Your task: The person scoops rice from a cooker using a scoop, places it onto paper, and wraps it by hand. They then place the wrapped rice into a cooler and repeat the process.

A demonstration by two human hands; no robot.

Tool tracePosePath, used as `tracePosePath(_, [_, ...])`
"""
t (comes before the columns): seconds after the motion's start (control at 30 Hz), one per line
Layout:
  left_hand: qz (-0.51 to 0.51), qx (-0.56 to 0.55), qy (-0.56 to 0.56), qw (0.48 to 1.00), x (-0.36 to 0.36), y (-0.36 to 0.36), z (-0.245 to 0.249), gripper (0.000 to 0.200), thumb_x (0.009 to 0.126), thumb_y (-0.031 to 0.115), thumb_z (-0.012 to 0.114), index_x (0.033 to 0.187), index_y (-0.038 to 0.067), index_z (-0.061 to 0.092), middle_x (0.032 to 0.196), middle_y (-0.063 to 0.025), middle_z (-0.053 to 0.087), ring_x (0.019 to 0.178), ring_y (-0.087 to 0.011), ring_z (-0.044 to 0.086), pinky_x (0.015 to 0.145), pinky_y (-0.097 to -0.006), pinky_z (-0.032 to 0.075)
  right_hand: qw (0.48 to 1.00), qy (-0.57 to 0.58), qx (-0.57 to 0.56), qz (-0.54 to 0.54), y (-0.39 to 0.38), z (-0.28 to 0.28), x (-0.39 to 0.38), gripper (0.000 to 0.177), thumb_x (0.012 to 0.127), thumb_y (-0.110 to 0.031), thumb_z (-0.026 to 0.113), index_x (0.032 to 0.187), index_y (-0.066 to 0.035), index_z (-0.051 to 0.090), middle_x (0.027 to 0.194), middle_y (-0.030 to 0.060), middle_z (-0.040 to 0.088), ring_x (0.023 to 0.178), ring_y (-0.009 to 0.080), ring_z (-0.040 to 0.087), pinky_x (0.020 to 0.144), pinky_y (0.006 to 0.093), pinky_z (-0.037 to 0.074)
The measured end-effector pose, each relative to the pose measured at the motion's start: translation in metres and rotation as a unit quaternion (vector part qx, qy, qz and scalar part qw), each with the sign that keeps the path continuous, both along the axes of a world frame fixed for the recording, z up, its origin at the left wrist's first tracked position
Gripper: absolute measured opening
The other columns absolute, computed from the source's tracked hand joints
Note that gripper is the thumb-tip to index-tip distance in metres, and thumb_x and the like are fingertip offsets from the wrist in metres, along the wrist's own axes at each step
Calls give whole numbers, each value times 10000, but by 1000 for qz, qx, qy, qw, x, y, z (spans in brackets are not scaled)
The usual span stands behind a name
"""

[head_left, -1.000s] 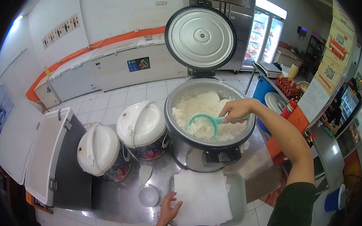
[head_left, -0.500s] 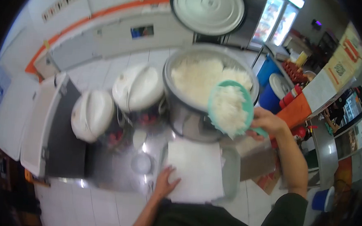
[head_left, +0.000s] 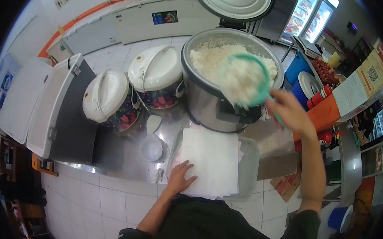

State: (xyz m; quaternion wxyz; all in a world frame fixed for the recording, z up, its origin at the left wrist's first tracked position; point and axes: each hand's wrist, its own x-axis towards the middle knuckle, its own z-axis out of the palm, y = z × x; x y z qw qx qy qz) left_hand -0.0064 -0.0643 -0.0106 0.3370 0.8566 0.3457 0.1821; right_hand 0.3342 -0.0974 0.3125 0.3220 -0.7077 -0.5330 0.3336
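My right hand [head_left: 292,111] grips the handle of a green plastic scoop [head_left: 264,89], blurred by motion. A heap of white rice fills the scoop, which is above the front rim of a large rice cooker [head_left: 203,98]. More cooked rice [head_left: 210,59] lies inside the cooker. My left hand [head_left: 181,179] rests open on the left edge of a stack of white paper sheets [head_left: 211,160], thumb and fingers apart. The stack lies over a pale plastic tray [head_left: 250,180] in front of the cooker.
Two flower-patterned containers with white lids [head_left: 156,69] [head_left: 106,96] stand left of the cooker. Near them are a flat white paddle [head_left: 153,124] and a small clear cup [head_left: 151,148]. A dark cooler box [head_left: 75,117] is open at far left. The cooker's lid [head_left: 233,3] stands raised behind.
The camera view has shifted, so the table sits higher in the picture. The right hand still carries the scoop of rice, now closer to the cooker's opening. The left hand stays on the paper.
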Motion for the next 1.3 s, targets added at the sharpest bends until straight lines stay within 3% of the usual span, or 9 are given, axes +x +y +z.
tracePosePath(0.1, [3, -1, -9, 1000, 2, -1, 0, 508, 761, 289, 764, 1203, 103, 597, 1319, -193, 532, 1211, -378, 497, 1046, -470, 368, 964, -247, 101, 18, 82, -6, 33, 357, 918, -236, 535, 1148, 23, 623, 769, 156, 661, 576, 205, 629, 512, 350, 501])
tracePosePath(0.17, [8, 13, -12, 1000, 1, -2, 2, 506, 763, 294, 764, 1201, 100, 598, 1317, -194, 533, 1212, -379, 496, 1041, -466, 375, 952, -305, -39, -9, 116, 1, 22, 346, 886, -244, 556, 1110, 6, 640, 801, 189, 682, 632, 284, 659, 616, 408, 527])
tracePosePath(0.2, [17, 8, -15, 1000, 0, -2, 4, 504, 765, 296, 763, 1199, 98, 599, 1316, -194, 534, 1213, -379, 496, 1037, -464, 380, 951, -309, -29, -12, 125, -3, 22, 346, 886, -244, 556, 1110, 6, 640, 801, 189, 682, 632, 284, 659, 616, 408, 527])
tracePosePath(0.27, [34, 4, -25, 999, -4, 0, 3, 490, 773, 296, 760, 1192, 94, 604, 1314, -188, 536, 1209, -375, 499, 1025, -456, 394, 896, -427, -97, 71, 137, -11, 17, 322, 873, -245, 566, 1057, 4, 659, 810, 194, 684, 653, 301, 671, 630, 412, 531])
tracePosePath(0.37, [56, -4, -75, 996, -10, -1, 6, 479, 778, 285, 759, 1189, 94, 606, 1314, -177, 538, 1207, -367, 502, 1025, -451, 393, 889, -439, -41, 126, 127, -7, 23, 310, 870, -245, 566, 1010, 13, 663, 772, 183, 684, 648, 303, 670, 603, 403, 531])
tracePosePath(0.5, [65, -8, -95, 993, -13, -2, 15, 452, 781, 269, 757, 1172, 93, 617, 1312, -164, 542, 1213, -358, 498, 1029, -441, 390, 915, -337, -190, 113, 123, 38, 5, 316, 876, -266, 567, 1006, 4, 667, 687, 124, 646, 579, 216, 635, 535, 350, 498])
tracePosePath(0.8, [93, 1, -105, 990, -12, -3, 13, 455, 761, 253, 775, 1150, 74, 620, 1279, -188, 559, 1194, -373, 514, 1016, -452, 406, 946, -147, -254, 141, 137, 19, 66, 331, 902, -292, 568, 1093, -35, 654, 685, 23, 561, 486, 123, 500, 431, 286, 405])
tracePosePath(1.17, [73, 8, -67, 995, -7, -7, -1, 488, 763, 273, 770, 1183, 89, 603, 1317, -178, 536, 1223, -368, 487, 1034, -453, 386, 971, 153, -160, 90, 52, 17, 71, 345, 953, -248, 552, 1224, -36, 542, 614, 36, 494, 371, 91, 413, 329, 232, 333])
tracePosePath(1.3, [37, 46, 22, 998, -5, -1, -14, 595, 730, 299, 780, 1248, 102, 564, 1353, -174, 510, 1249, -374, 457, 1068, -463, 337, 925, 331, -123, 138, -23, -48, 21, 332, 958, -266, 559, 1180, -19, 553, 666, 39, 523, 403, 93, 442, 342, 233, 342])
